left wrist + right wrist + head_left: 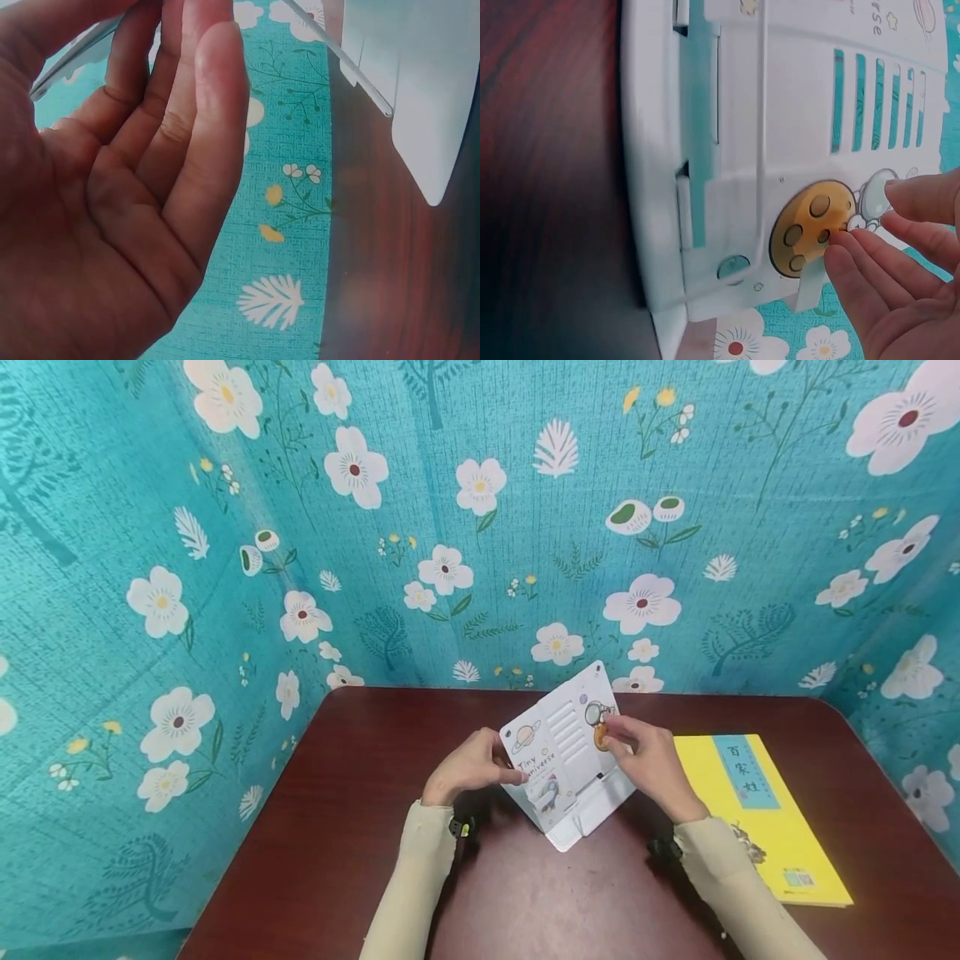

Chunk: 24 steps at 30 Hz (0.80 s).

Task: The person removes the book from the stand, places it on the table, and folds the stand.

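Note:
A white book stand (558,743) printed with planets, a rocket and "Tiny universe" stands tilted on the table, its slotted back panel leaning away. My left hand (472,764) grips its left edge, thumb on the front and the other fingers behind. In the left wrist view, that hand's (157,150) fingers reach upward, their tips cut off at the top. My right hand (648,760) is at the right part of the panel. The right wrist view has its fairly straight fingers (870,262) touching the panel by the orange planet (810,225). A thin wire bar (763,135) crosses the stand's front.
To the right of the stand lies a yellow book (780,827) with a blue title label, partly behind my right forearm. The dark red-brown table (360,760) meets a teal floral cloth (405,635) along its back and sides.

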Each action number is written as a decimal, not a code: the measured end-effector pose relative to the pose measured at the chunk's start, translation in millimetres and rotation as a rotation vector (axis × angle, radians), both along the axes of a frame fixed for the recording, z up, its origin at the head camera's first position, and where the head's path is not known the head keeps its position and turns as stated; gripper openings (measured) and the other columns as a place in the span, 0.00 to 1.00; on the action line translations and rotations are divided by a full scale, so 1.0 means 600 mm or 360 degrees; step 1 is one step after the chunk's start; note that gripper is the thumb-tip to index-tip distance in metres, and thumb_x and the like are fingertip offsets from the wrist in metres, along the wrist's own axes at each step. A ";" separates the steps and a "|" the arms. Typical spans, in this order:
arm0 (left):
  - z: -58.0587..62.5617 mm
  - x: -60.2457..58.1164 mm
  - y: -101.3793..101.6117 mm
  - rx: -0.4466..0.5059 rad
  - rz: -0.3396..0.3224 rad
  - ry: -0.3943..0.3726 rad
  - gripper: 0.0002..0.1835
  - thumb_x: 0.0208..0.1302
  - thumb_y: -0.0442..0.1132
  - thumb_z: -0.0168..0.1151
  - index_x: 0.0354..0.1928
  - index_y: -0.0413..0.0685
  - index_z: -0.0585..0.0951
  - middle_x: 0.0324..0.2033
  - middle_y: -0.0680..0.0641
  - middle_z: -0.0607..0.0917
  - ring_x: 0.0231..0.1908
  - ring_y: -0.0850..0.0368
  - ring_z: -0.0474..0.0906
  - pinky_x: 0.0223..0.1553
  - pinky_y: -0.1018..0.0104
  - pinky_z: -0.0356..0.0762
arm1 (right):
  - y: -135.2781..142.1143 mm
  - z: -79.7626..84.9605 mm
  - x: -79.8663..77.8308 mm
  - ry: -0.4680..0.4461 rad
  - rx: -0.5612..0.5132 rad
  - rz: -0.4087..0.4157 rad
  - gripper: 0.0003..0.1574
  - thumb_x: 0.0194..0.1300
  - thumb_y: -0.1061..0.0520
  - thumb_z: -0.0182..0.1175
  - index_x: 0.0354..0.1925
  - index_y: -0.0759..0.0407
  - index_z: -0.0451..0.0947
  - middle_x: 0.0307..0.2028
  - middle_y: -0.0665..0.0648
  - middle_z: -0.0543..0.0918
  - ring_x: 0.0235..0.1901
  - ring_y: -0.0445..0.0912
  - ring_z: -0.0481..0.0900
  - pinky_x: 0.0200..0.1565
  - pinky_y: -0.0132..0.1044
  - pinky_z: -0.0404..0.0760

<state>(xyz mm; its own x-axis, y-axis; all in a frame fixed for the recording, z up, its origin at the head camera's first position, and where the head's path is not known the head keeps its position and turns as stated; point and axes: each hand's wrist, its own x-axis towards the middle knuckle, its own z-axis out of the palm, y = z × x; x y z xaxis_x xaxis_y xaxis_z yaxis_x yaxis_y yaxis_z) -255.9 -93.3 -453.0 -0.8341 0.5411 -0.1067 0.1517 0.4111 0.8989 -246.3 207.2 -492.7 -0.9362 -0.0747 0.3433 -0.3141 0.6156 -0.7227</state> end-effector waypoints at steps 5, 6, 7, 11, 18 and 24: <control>0.006 0.004 0.012 -0.0027 -0.0021 0.0044 0.17 0.56 0.30 0.77 0.49 0.44 0.88 0.39 0.44 0.94 0.33 0.59 0.90 0.35 0.70 0.84 | -0.010 -0.003 -0.001 0.0042 0.0023 0.0051 0.22 0.67 0.67 0.67 0.59 0.67 0.82 0.53 0.68 0.88 0.52 0.64 0.88 0.54 0.58 0.85; 0.006 0.006 0.014 -0.0038 -0.0019 0.0053 0.17 0.55 0.30 0.77 0.48 0.44 0.88 0.39 0.44 0.94 0.33 0.60 0.90 0.34 0.70 0.83 | -0.012 -0.004 0.000 0.0042 0.0027 0.0053 0.22 0.67 0.67 0.67 0.59 0.66 0.83 0.53 0.68 0.88 0.53 0.63 0.88 0.54 0.58 0.85; 0.006 0.007 0.016 -0.0051 -0.0019 0.0062 0.16 0.55 0.30 0.78 0.47 0.44 0.88 0.38 0.45 0.94 0.32 0.60 0.89 0.33 0.71 0.82 | -0.015 -0.005 0.002 0.0037 0.0026 0.0056 0.22 0.67 0.67 0.67 0.59 0.66 0.83 0.53 0.68 0.89 0.53 0.64 0.88 0.54 0.58 0.85; 0.006 0.015 0.023 -0.0115 -0.0038 0.0094 0.18 0.52 0.31 0.81 0.46 0.45 0.88 0.37 0.48 0.93 0.31 0.62 0.88 0.32 0.71 0.81 | -0.023 -0.007 0.009 0.0003 0.0016 0.0088 0.25 0.66 0.67 0.67 0.61 0.67 0.81 0.56 0.69 0.87 0.54 0.64 0.87 0.54 0.59 0.84; 0.013 0.027 0.039 -0.0201 -0.0148 0.0152 0.23 0.50 0.33 0.83 0.49 0.48 0.87 0.38 0.49 0.93 0.31 0.61 0.87 0.32 0.72 0.82 | -0.030 -0.007 0.013 0.0006 0.0028 0.0161 0.27 0.66 0.66 0.69 0.62 0.69 0.80 0.61 0.71 0.83 0.57 0.66 0.85 0.53 0.57 0.85; 0.018 0.034 0.054 -0.0234 -0.0162 0.0222 0.23 0.49 0.35 0.85 0.48 0.48 0.87 0.36 0.50 0.93 0.30 0.62 0.86 0.31 0.73 0.82 | -0.034 -0.010 0.012 0.0001 0.0056 0.0199 0.29 0.66 0.63 0.69 0.64 0.67 0.79 0.64 0.70 0.82 0.60 0.66 0.84 0.52 0.57 0.86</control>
<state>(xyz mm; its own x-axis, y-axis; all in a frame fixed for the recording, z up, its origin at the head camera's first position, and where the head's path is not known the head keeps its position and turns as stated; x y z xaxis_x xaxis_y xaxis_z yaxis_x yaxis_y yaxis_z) -235.3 -61.0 -442.3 -0.7884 0.6102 -0.0784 0.3174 0.5126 0.7978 -239.0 186.8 -498.8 -0.9188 -0.2027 0.3388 -0.3903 0.5964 -0.7014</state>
